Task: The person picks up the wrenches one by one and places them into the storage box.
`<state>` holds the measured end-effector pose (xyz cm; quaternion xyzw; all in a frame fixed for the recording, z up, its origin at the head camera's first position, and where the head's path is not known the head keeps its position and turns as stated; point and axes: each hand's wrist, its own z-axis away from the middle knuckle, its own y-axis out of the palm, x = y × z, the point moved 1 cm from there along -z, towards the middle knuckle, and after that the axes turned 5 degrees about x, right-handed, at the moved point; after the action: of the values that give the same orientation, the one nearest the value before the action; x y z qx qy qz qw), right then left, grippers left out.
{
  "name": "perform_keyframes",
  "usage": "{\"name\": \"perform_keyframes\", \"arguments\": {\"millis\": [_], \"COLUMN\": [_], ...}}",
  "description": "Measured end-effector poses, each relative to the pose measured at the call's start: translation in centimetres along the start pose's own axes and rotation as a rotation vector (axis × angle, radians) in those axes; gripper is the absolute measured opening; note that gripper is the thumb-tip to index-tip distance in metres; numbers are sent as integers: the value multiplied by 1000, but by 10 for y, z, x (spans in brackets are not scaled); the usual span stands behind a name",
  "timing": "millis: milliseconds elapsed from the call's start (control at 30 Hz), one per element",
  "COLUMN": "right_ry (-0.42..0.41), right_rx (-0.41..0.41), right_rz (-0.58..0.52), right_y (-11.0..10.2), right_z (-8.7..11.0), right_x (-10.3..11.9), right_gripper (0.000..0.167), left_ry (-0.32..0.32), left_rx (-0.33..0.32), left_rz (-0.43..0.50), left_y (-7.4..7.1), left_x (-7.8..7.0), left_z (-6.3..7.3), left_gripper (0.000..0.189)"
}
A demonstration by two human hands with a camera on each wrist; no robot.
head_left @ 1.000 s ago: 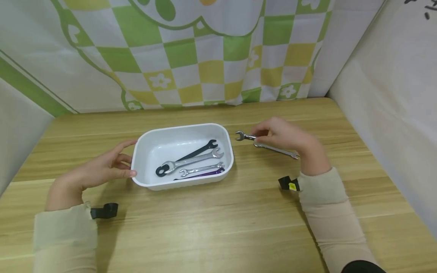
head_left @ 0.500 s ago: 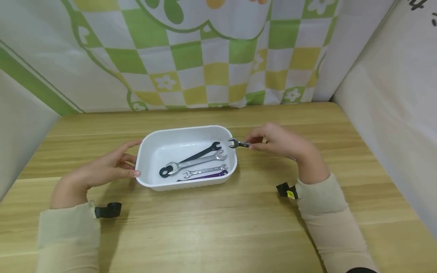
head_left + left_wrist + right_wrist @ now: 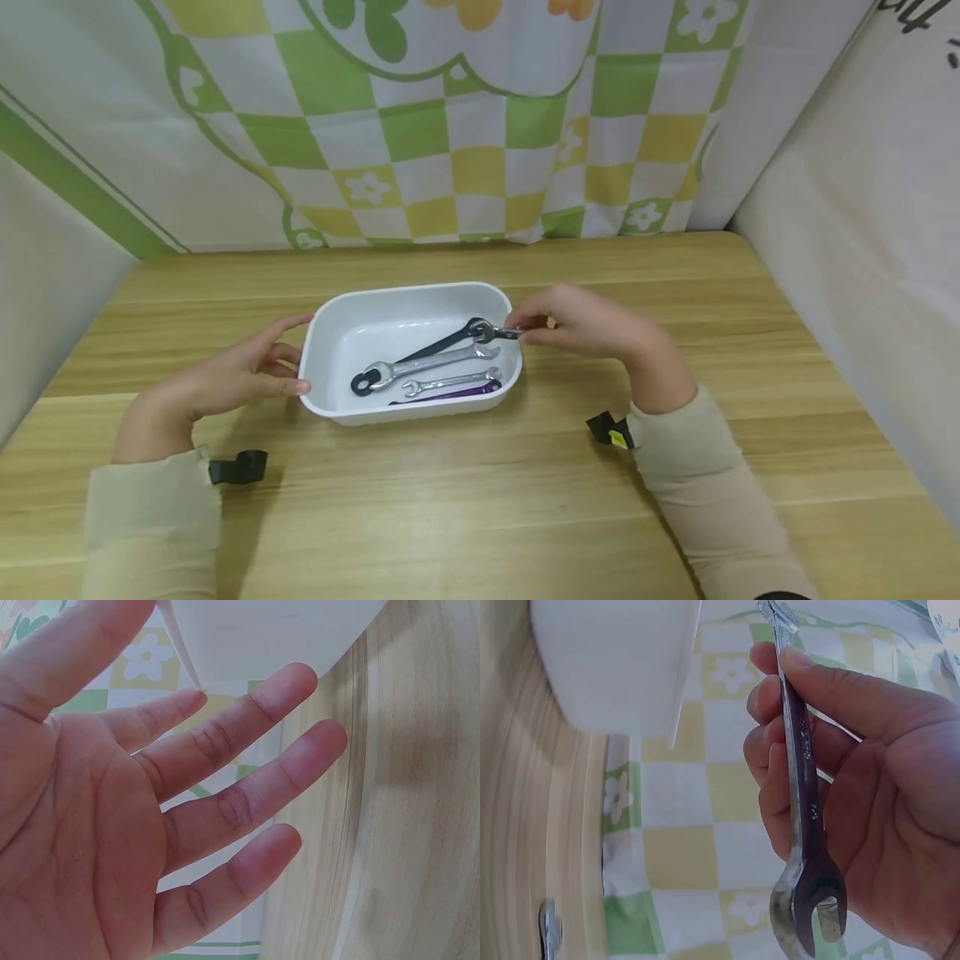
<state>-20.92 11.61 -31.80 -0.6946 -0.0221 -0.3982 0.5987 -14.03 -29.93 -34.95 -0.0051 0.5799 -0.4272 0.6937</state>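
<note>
A white plastic box (image 3: 360, 315) stands on the wooden table. Its left end is touched by my left hand (image 3: 217, 379), thumb and fingers spread and fairly straight. My right hand (image 3: 588, 323) pinches a silver open-end wrench (image 3: 802, 772) between thumb and fingers, just over the box's right rim; the wrench's far head overlaps the box inside in the head view. Inside the box lie a black wrench (image 3: 438, 345), a large silver wrench (image 3: 435, 361), a small silver wrench (image 3: 453, 382) and a purple wrench (image 3: 457, 392).
Another silver wrench (image 3: 550, 930) lies on the table, seen in the right wrist view; the right hand and arm hide it from the head view. A green, yellow and white checked curtain (image 3: 420, 167) hangs along the table's back edge (image 3: 637, 239).
My right hand has lifted the silver wrench off the table's right side and carried it left, over the box's rim. The left hand stays at the box's left end.
</note>
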Motion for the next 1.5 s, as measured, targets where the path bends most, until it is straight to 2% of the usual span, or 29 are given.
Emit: {"name": "perform_keyframes", "arguments": {"millis": [300, 567, 800, 1267, 1367, 1500], "right_ry": [-86, -146, -182, -328, -325, -271], "right_rx": [36, 57, 18, -61, -53, -8], "right_rz": [16, 0, -57, -57, -71, -121], "right_y": [8, 14, 15, 34, 39, 44], "right_z": [-22, -37, -46, -67, -70, -73], "right_x": [18, 24, 27, 34, 34, 31], "right_gripper": [18, 19, 20, 19, 19, 19], "left_ry": [3, 7, 7, 31, 31, 34], "left_rx": [2, 0, -1, -10, -12, -10], "left_rz": [-6, -7, -4, 6, 2, 6], "left_y": [0, 1, 0, 0, 0, 0], "left_x": [1, 1, 0, 4, 4, 4], "left_z": [0, 0, 0, -3, -3, -3], "left_gripper": [91, 91, 91, 91, 92, 91]}}
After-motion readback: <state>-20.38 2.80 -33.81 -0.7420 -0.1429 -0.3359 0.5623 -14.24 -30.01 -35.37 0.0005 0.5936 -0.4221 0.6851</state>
